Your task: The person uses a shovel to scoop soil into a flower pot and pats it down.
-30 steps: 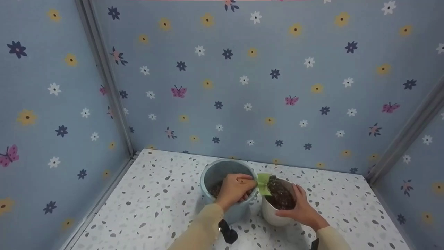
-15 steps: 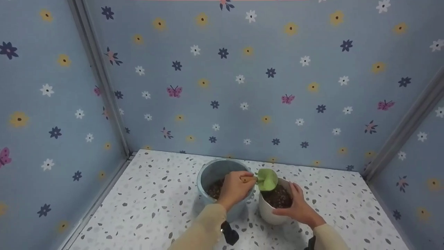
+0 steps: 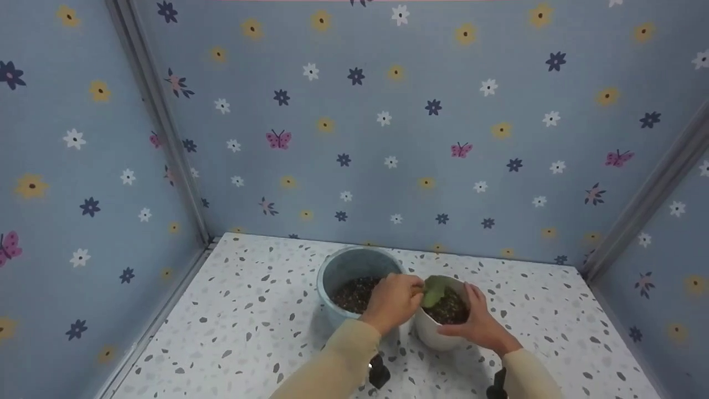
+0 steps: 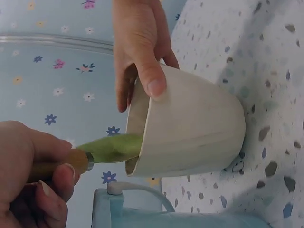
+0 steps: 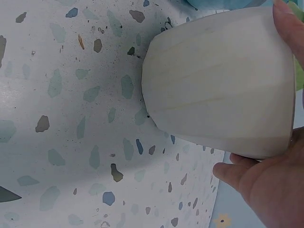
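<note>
1. Speckled, stone-chip patterned table (image 3: 249, 310) bearing a smooth, round blue pot (image 3: 348, 267) with dark, crumbly soil (image 3: 353, 295) inside.
2. Above that pot's right rim, the left hand (image 3: 394, 299) pinches the wooden handle (image 4: 78, 161) of a trowel (image 4: 111, 148), thumb against curled fingers.
3. The green blade (image 3: 434, 292) extends ahead of this grip, inside a white pot's (image 3: 432, 334) mouth.
4. That pot tapers towards its base and holds more soil (image 3: 451, 311).
5. The right hand (image 3: 479, 324) clasps its upper side, thumb nearest me, fingers round the far side.
</note>
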